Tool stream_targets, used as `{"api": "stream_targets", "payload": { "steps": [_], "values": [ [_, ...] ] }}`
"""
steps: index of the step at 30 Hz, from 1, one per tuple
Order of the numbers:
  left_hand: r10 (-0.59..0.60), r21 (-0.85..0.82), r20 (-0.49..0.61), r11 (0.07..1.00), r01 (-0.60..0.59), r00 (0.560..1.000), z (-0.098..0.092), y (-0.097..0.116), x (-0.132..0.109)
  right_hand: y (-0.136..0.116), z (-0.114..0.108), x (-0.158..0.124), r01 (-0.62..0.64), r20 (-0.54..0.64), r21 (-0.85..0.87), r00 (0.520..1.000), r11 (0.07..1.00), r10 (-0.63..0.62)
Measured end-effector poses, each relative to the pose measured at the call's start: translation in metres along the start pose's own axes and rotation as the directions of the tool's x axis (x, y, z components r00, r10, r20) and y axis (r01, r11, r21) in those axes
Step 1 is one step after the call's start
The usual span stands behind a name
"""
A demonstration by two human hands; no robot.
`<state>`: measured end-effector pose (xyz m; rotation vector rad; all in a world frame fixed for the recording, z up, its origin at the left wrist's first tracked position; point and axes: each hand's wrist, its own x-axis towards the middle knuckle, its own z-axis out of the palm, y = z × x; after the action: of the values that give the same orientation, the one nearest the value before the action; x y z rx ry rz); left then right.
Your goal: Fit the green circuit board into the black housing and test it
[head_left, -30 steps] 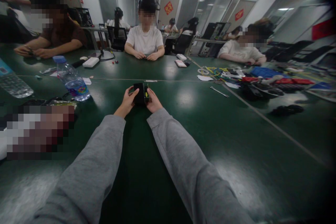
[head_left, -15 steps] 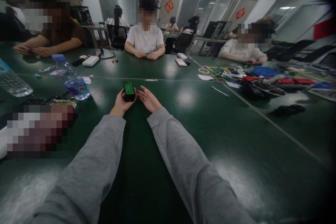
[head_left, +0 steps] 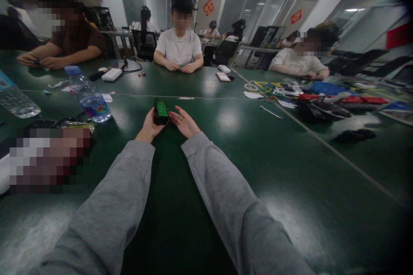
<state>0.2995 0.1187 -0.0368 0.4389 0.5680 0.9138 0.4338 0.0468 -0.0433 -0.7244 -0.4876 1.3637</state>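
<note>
The device (head_left: 161, 112) is black with a bright green top (head_left: 161, 107), the sleeves (head_left: 109, 197) mottled grey, the tabletop (head_left: 316, 180) dark green. I see a blue bottle cap (head_left: 72, 70), a silvery wrench (head_left: 271, 112), a red wall diamond (head_left: 208, 7) patterned in gold.

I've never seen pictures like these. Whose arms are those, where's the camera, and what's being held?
There's no robot here: these are a person's own grey-sleeved arms, seen by a camera worn on that person's head, looking forward and down. The left hand holds a black box, its green face showing. The right hand is open close beside it; whether it touches is unclear. On the green table are a blue-capped bottle, a wrench and cables. Other people sit opposite.
</note>
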Motion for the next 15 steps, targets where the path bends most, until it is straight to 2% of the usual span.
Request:
{"api": "stream_targets", "payload": {
  "steps": [12,15],
  "values": [
    [0.018,0.163,-0.028,0.987,-0.013,0.999,0.0017,-0.0048,0.0065,-0.0017,0.0013,-0.0015,-0.004,-0.033,0.012,0.999,1.000,0.004],
    [0.029,0.174,-0.005,0.984,-0.028,1.000,0.0015,-0.0066,0.0077,-0.0013,0.0009,-0.0011,-0.001,-0.034,0.015,0.999,1.000,0.001]
  ]
}}
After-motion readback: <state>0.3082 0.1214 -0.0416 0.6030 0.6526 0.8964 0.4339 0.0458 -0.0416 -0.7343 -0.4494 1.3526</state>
